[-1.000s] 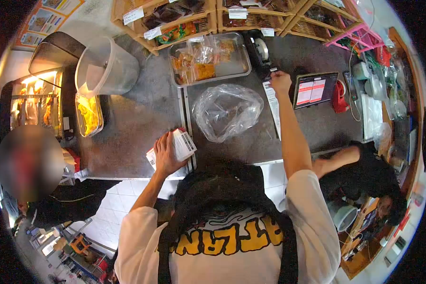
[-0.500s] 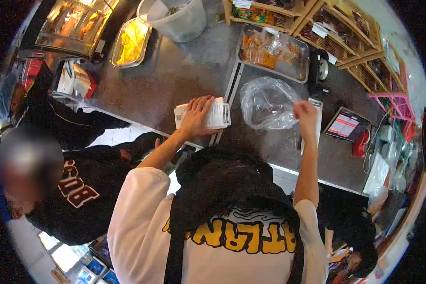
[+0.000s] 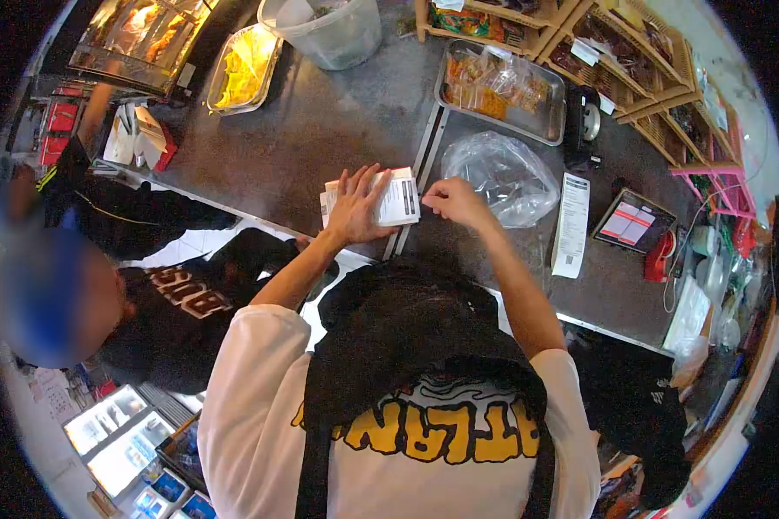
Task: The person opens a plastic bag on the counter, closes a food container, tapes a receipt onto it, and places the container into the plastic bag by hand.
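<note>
My left hand (image 3: pixel 355 206) lies with spread fingers on a white packet with printed paper (image 3: pixel 399 199) on top, near the counter's front edge. The paper carries black text and bars. Close to the packet's right edge is my right hand (image 3: pixel 460 204), its fingers curled in a pinch. Whether something small is between those fingertips I cannot make out. Just behind the right hand sits a clear plastic bag (image 3: pixel 502 169), crumpled and puffed open. A long printed receipt (image 3: pixel 571 225) lies flat to the right of the bag.
A metal tray of wrapped food (image 3: pixel 550 130) and a tray of yellow food (image 3: pixel 264 82) stand at the back, with a plastic bucket (image 3: pixel 346 48). A tablet (image 3: pixel 634 225) is at right. A co-worker in a dark top (image 3: pixel 169 303) stands close at left.
My right hand has moved left from beside the receipt to the packet's right edge, uncovering the receipt. My left hand stays on the packet. The co-worker at left has shifted.
</note>
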A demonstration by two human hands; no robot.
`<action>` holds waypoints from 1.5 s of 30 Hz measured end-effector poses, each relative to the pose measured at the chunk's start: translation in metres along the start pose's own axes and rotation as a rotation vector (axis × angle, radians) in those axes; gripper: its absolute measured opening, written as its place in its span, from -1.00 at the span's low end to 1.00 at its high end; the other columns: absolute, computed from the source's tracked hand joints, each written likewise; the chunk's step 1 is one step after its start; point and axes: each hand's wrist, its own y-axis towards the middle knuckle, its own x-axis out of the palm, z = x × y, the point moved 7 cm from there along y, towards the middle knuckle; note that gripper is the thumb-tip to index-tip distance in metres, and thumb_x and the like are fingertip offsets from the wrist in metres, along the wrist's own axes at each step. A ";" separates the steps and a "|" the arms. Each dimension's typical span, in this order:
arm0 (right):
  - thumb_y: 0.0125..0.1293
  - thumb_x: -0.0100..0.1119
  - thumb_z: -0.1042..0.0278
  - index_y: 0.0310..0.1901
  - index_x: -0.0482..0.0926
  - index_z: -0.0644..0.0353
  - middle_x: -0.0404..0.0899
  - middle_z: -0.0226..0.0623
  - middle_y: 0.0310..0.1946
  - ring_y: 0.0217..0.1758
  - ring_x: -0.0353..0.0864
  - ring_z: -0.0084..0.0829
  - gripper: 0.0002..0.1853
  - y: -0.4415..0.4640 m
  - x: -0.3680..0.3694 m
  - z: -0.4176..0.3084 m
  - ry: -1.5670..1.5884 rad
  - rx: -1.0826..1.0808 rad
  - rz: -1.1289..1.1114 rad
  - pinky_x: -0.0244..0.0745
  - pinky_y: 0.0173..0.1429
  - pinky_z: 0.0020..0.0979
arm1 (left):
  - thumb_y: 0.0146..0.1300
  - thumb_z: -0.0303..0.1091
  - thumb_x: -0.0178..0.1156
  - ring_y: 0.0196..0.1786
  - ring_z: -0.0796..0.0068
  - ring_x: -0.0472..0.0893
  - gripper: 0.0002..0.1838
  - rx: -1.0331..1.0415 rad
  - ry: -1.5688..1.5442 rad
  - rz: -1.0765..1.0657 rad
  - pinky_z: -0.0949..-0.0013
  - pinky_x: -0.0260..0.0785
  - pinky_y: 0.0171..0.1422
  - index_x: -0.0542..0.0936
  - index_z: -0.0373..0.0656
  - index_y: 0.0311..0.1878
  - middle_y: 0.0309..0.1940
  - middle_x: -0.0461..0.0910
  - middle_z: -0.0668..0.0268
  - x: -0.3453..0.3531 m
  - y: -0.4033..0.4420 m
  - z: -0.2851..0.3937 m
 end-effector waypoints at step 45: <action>0.18 0.27 0.39 -0.34 0.49 0.20 0.55 -0.37 -0.56 -0.61 0.51 -0.57 -0.85 0.026 0.055 0.078 0.348 0.229 -0.059 0.35 -0.57 -0.52 | -0.27 0.14 0.41 0.40 0.01 0.14 0.14 0.010 -0.032 0.084 -0.14 -0.17 0.46 0.14 -0.07 0.41 0.34 0.16 0.05 -0.007 -0.001 0.001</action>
